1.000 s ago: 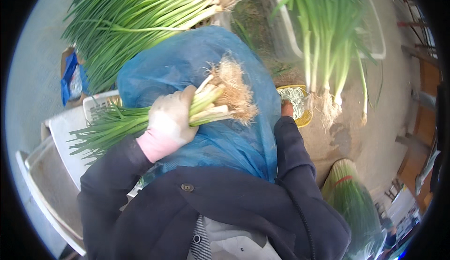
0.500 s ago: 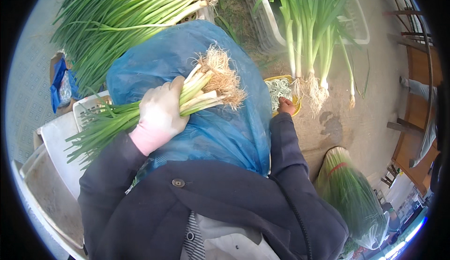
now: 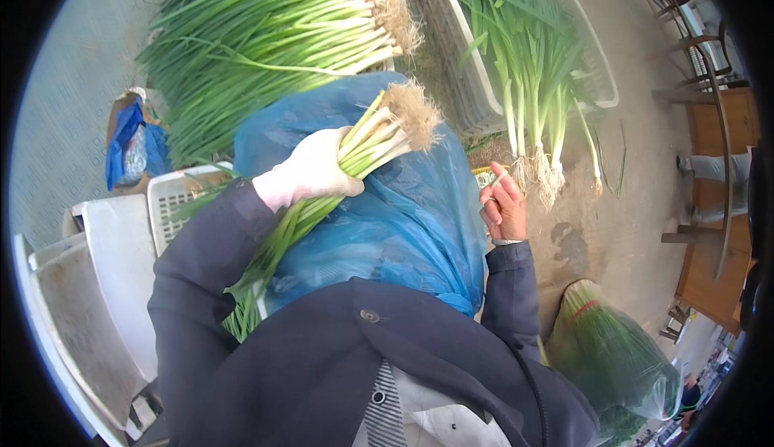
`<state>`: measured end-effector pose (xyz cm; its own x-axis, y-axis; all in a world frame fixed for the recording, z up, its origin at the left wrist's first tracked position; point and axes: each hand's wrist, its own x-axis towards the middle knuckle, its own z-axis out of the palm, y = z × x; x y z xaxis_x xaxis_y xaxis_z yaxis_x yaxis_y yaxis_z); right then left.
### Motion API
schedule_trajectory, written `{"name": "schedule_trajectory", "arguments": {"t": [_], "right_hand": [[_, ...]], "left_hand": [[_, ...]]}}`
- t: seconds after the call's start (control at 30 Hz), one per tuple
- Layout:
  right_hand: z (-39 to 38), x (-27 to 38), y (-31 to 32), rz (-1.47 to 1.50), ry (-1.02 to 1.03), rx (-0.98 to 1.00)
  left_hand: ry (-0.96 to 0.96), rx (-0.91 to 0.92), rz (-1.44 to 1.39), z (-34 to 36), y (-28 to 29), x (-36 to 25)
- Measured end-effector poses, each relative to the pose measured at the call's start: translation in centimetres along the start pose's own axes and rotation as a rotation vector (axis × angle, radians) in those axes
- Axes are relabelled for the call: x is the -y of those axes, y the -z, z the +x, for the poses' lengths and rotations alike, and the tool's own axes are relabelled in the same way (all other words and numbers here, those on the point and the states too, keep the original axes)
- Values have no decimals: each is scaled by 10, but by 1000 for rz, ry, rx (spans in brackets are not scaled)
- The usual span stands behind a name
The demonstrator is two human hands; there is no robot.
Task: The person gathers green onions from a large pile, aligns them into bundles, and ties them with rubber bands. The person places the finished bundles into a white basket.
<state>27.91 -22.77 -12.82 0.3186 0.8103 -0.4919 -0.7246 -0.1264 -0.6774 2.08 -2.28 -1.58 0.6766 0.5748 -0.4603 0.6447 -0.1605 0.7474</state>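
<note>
My left hand (image 3: 318, 165), in a white and pink glove, grips a bunch of green onions (image 3: 375, 141) whose pale roots point up and right and whose leaves hang down toward my lap. The bunch lies over a blue plastic sheet (image 3: 379, 245) on my lap. My bare right hand (image 3: 504, 205), fingers curled, holds a small pale band (image 3: 497, 179) at the sheet's right edge. Just behind it, a mostly hidden yellow basket (image 3: 482, 174) shows pale rings. Loose long-leafed onions (image 3: 520, 116) hang over a crate close above my right hand.
A large onion pile (image 3: 266, 28) lies ahead-left, a white crate (image 3: 592, 44) ahead-right. At left are a basket (image 3: 169, 221), white bins (image 3: 113, 270) and a blue bag (image 3: 125, 145). A bagged bundle (image 3: 605, 350) stands right. Another person's grey-trousered legs (image 3: 709, 169) show by furniture at far right.
My right hand has risen out of the yellow basket, now holding a pale band. My left hand has tilted the bunch so the leaves point down toward me. The view has shifted.
</note>
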Motion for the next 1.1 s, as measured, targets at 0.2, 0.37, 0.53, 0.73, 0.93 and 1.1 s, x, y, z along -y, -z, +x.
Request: {"name": "schedule_trajectory", "arguments": {"t": [0.2,0.37,0.53,0.73,0.93,1.1], "right_hand": [[19,12,-131,-454,-61,469],[39,-4,-189,-474,7,712],[35,24,-182,-438,23,644],[25,61,-162,-704,640,555],[38,84,-178,-998,485,500],[19,84,-190,-1621,1067,678]], "left_hand": [[-91,27,-499,-28,40,-16],[-165,-1,-532,-43,57,-18],[-295,135,-567,-39,57,-10],[-182,-48,-77,-22,26,-21],[-51,-72,331,-22,-6,-34],[-100,13,373,-22,-8,-32]]}}
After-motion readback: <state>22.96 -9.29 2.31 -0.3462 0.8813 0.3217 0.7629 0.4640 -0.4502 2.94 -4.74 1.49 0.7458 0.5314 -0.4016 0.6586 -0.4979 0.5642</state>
